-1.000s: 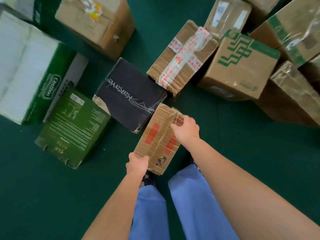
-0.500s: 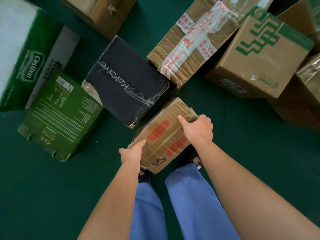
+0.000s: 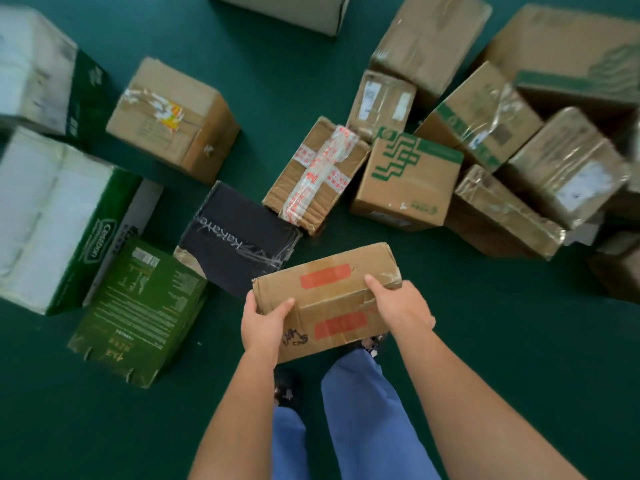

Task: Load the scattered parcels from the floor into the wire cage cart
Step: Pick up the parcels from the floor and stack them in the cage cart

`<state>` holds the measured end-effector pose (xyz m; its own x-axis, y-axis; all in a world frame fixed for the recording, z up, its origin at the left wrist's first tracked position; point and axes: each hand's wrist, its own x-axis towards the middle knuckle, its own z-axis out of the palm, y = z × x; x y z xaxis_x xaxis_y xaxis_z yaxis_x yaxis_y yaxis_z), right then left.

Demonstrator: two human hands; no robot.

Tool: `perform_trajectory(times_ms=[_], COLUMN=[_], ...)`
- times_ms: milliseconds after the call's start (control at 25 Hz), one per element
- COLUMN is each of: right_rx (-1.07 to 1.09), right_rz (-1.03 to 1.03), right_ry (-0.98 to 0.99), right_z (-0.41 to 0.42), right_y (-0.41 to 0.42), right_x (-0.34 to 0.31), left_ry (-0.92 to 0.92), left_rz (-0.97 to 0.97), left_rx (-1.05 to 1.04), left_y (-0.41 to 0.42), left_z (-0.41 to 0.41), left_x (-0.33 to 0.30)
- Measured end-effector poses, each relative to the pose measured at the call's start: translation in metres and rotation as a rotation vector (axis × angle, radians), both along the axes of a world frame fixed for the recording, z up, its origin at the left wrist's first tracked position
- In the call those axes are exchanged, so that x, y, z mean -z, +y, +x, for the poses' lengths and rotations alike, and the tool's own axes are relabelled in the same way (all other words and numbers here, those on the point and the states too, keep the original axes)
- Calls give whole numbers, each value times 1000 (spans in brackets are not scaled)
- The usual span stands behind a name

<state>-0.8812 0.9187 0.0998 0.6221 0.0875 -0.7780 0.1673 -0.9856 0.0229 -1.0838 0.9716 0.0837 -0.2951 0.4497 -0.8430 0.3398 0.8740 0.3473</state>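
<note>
So both hands are on one cardboard parcel (image 3: 332,299) with two red patches on top — left hand (image 3: 265,323) curled round its near-left corner, right hand (image 3: 401,306) wrapped over its right end, thumb on the top face. Each grip is closed on the box. Parcel appears to be held just above the green floor (image 3: 485,323), over the blue trouser legs (image 3: 367,417). Long axis runs hand to hand, left to right, right end tipped slightly away.

Beyond the left grip: a black box (image 3: 235,237), its corner just beside the parcel, and a green carton (image 3: 138,306) further left. Straight ahead, a parcel with red-printed tape (image 3: 315,174); ahead-right, a box with a green logo (image 3: 408,181), backed by a tight cluster of brown boxes. Open floor lies right of the right grip and behind both arms.
</note>
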Motion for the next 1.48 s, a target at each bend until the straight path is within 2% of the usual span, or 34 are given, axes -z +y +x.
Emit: perform_trajectory(times_ms=[120,240,480,760,880,1120,1280,1480], right_rx=[92,359,703,1047,1203,1567,1791,2075], right_rz=[65,307,590,724,734,736,781,766], right_ry=[-49,-1,-46,-160,-245,-468,-612,-689], right_z=[-3,-11,-29,-19,-8,-11,-31,-67], right_y=[-17,-38,-117,-259,-352,-574,-703,-823], right_x=[-58,-115,-244,-359,-393,-435,-439,-425], left_ry=[-6,-8,-206,-294,-330,-488,-513,-521], left_rz=[25,44,177,251,296,219,237,169], left_rx=[176,308,664,1049,1249,1669,1908,2214], left_y=[-1,-3,-21,-104,-183,-404,-549,-708], left_z=[1,2,13,97,154,241,270,290], left_x=[-52,-112,-243,-369,-406,-449,-458,-447])
